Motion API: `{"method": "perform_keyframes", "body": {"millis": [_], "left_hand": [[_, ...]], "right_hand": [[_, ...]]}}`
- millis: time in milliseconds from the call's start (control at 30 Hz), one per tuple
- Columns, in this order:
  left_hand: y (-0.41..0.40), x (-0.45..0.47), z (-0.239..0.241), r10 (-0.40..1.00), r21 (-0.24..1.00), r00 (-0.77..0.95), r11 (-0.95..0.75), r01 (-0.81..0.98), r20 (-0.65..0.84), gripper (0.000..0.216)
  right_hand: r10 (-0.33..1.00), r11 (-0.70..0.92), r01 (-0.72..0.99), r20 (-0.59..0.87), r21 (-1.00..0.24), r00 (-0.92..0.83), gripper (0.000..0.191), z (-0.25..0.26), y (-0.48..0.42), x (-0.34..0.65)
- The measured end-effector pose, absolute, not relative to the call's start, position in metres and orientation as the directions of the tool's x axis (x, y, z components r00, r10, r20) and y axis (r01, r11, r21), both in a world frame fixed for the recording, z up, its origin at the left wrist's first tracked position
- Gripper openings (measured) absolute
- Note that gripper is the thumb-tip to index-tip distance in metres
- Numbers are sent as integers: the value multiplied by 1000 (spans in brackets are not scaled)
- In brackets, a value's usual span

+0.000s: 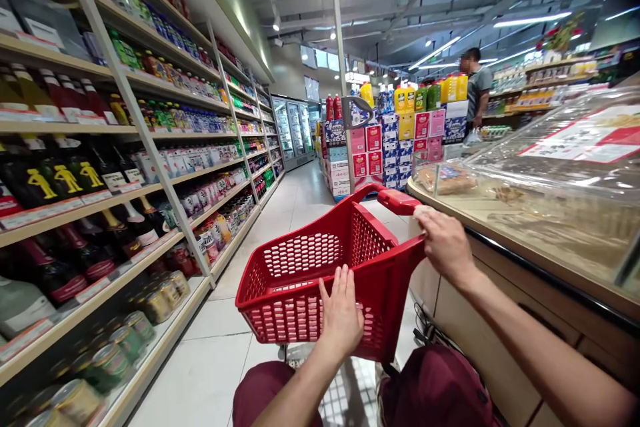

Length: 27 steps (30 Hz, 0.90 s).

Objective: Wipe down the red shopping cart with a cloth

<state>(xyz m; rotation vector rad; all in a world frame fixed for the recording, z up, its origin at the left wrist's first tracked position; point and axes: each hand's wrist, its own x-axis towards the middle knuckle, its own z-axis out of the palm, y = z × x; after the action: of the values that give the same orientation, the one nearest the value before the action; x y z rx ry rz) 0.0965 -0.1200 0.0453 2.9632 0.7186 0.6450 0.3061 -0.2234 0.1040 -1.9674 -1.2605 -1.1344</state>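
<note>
A red plastic shopping cart [310, 310] with perforated walls stands on the aisle floor just in front of my knees. Nothing shows inside the part of it that I can see. My left hand [343, 313] lies flat against its near side wall, fingers stretched upward to the rim. At the cart's right end, my right hand [445, 240] is closed around the end of the red push handle [399, 201]. Some of that handle is hidden under my fingers.
Long shelves [173, 180] of bottles and cans line the left side. A counter [480, 230] with wrapped food is close on my right. Ahead are stacked drink boxes [397, 147], a person [479, 90] behind them, and glass-door fridges [293, 130]. Pale tiles [220, 347] cover the floor.
</note>
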Motion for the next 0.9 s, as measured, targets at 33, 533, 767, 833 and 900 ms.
{"method": "perform_keyframes", "body": {"millis": [33, 533, 767, 833, 900], "left_hand": [[-121, 97, 47, 461, 149, 797, -886, 439, 391, 71], [-96, 127, 49, 479, 398, 600, -875, 275, 641, 44], [-110, 111, 54, 376, 340, 691, -920, 196, 617, 61], [-116, 120, 57, 385, 349, 709, -914, 207, 590, 70], [-116, 132, 57, 439, 368, 677, -893, 258, 591, 66]], "right_hand": [[470, -380, 925, 859, -9, 202, 35, 103, -219, 300], [488, -92, 929, 797, -358, 355, 52, 73, -179, 238], [661, -186, 983, 739, -8, 131, 37, 52, -182, 231], [662, -161, 987, 743, 18, 95, 40, 50, -184, 234], [658, -129, 991, 749, 19, 72, 47, 50, -187, 243]]}}
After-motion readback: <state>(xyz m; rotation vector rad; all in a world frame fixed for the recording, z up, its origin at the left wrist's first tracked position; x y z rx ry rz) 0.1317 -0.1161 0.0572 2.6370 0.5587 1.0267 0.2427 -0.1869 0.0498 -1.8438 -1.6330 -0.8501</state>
